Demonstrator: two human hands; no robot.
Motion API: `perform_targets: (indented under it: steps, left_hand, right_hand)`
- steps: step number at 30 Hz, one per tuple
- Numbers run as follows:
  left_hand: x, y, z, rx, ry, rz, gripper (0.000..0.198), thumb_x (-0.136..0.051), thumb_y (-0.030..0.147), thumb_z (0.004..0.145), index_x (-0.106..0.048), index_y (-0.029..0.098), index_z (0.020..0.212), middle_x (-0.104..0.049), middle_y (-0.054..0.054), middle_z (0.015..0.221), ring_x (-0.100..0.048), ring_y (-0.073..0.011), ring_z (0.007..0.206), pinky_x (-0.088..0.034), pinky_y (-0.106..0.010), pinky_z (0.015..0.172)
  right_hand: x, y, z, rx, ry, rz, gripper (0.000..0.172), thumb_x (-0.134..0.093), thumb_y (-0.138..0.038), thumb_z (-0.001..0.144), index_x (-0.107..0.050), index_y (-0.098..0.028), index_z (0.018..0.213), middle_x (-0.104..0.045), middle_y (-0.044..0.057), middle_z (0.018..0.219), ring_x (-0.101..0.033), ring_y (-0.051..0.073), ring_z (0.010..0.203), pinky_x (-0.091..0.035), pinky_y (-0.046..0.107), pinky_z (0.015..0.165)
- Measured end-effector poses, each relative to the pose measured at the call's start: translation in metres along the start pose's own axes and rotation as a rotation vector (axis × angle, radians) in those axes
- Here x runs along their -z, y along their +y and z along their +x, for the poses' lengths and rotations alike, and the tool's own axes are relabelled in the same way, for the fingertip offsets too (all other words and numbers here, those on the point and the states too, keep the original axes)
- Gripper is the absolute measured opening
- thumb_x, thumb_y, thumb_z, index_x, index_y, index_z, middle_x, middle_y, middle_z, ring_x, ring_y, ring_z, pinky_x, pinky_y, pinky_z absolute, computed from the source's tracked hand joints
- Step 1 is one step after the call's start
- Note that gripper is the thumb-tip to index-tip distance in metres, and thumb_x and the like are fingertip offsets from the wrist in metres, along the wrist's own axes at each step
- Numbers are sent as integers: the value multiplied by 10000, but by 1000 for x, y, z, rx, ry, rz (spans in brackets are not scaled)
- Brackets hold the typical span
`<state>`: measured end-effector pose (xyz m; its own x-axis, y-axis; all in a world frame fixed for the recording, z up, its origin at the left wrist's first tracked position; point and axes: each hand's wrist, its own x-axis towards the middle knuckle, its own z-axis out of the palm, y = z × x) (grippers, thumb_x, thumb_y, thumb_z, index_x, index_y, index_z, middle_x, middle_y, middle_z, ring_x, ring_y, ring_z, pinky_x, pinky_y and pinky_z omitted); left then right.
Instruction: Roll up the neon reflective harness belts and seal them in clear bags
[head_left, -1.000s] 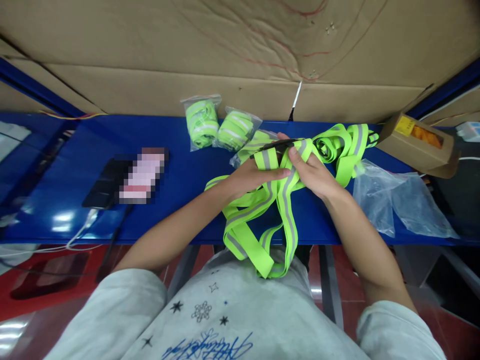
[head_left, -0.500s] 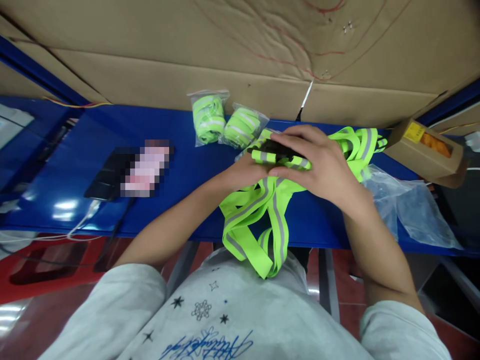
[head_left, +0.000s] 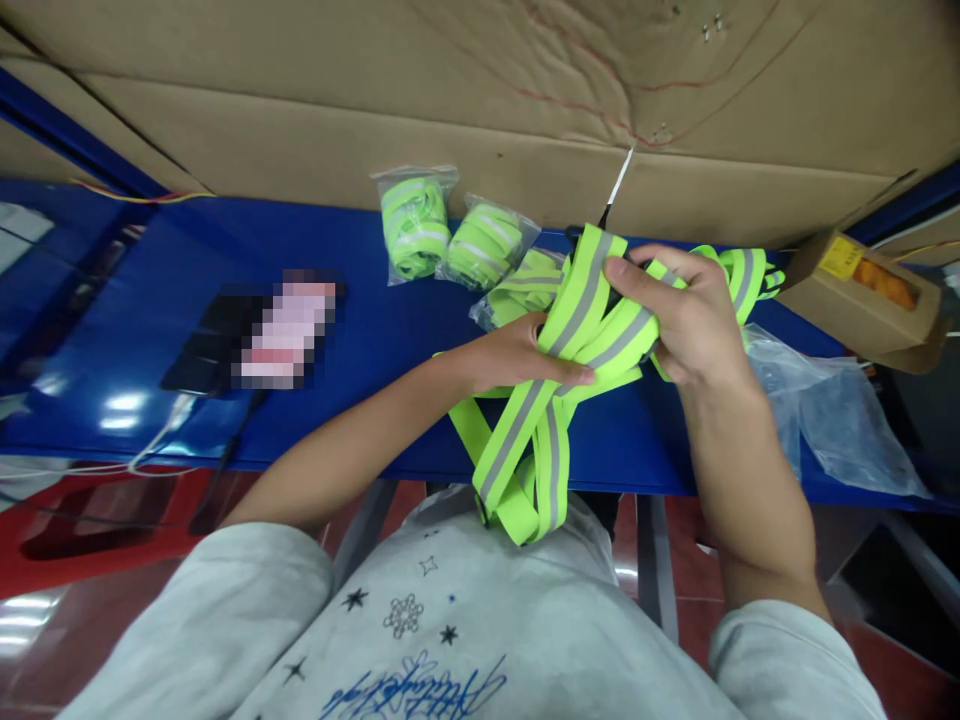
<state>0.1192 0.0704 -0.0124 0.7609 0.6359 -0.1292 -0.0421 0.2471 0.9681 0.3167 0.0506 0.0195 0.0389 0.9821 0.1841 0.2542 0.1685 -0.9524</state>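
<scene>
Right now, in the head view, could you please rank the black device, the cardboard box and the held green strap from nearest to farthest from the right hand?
1. Held green strap: in the grip of the right hand.
2. Cardboard box: off to the right.
3. Black device: far left.

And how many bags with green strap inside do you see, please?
3: left bag by the cardboard, middle bag beside it, right bag partly behind the held strap. More may be hidden.
</scene>
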Motion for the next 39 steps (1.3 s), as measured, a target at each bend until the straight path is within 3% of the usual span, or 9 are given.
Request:
perform_targets:
  steps: [4, 7, 9, 13, 16, 21, 27, 31, 39]
  left_hand:
    - [-4, 0, -3, -125, -58, 128, 431, -925, 396, 755, -756, 154, 1068, -793, -91, 1089, -742, -269, 1052, -599, -388, 966]
    - [-5, 2, -4, -136, -134, 77, 374, -862, 431, 835, -751, 164, 1072, -800, -98, 1053, -768, -270, 999, -616, -397, 934]
    - [-3, 2, -3, -132, -166, 71, 333, -821, 457, 877, -763, 175, 1044, -803, -98, 999, -776, -268, 925, -626, -404, 881]
    - [4, 3, -2, -217, -56, 212, 373, -873, 516, 805, -784, 173, 921, -790, -99, 942, -756, -292, 909, -615, -416, 855]
    - [6, 7, -4, -214, 12, 187, 406, -939, 472, 733, -773, 169, 947, -785, -83, 963, -751, -287, 951, -616, -403, 876]
    - [1, 16, -7, 22, -283, -81, 348, -889, 403, 824, -775, 166, 1051, -806, -89, 922, -785, -282, 967, -641, -406, 902]
    - [4, 18, -5, 17, -349, 50, 301, -826, 409, 884, -795, 161, 1052, -818, -119, 1014, -787, -265, 954, -641, -383, 902]
    - [7, 20, -7, -61, -385, 175, 222, -756, 377, 931, -828, 185, 1018, -827, -86, 1027, -783, -265, 1009, -624, -370, 958]
    - [8, 19, -8, -195, -253, 255, 258, -683, 371, 978, -840, 171, 1025, -820, -95, 1033, -778, -276, 985, -607, -371, 911]
  right_hand:
    - [6, -1, 4, -31, -139, 64, 447, -893, -474, 776, -701, -296, 1138, -717, 6, 950, -685, 205, 919, -597, 354, 819]
    - [8, -3, 4, 169, -213, -113, 310, -732, -552, 928, -773, -279, 1070, -732, 60, 1152, -680, 241, 1123, -579, 411, 985]
    - [7, -6, 1, 269, -267, -221, 398, -566, -610, 1020, -794, -295, 1106, -731, 72, 1243, -658, 263, 1232, -534, 461, 1099]
    - [0, -14, -11, 364, -406, -346, 559, -647, -686, 944, -729, -272, 1310, -717, 96, 1330, -652, 324, 1277, -506, 513, 1139]
    - [-8, -16, -16, 385, -251, -387, 502, -734, -656, 896, -758, -253, 1194, -749, 96, 1179, -701, 309, 1125, -559, 470, 1035]
    - [-9, -18, -18, 308, 4, -376, 428, -713, -666, 909, -754, -240, 919, -679, 44, 813, -681, 242, 864, -588, 395, 821]
    - [9, -23, -19, -3, -31, -91, 486, -746, -673, 873, -680, -223, 702, -618, 3, 662, -606, 163, 622, -486, 295, 538]
    - [8, -14, -11, -189, -207, 140, 456, -747, -686, 868, -752, -255, 1016, -710, 22, 837, -634, 155, 675, -519, 277, 558]
    - [-2, 6, -4, 143, -154, -193, 431, -566, -614, 1027, -789, -254, 1106, -766, 33, 1086, -701, 188, 968, -579, 333, 867]
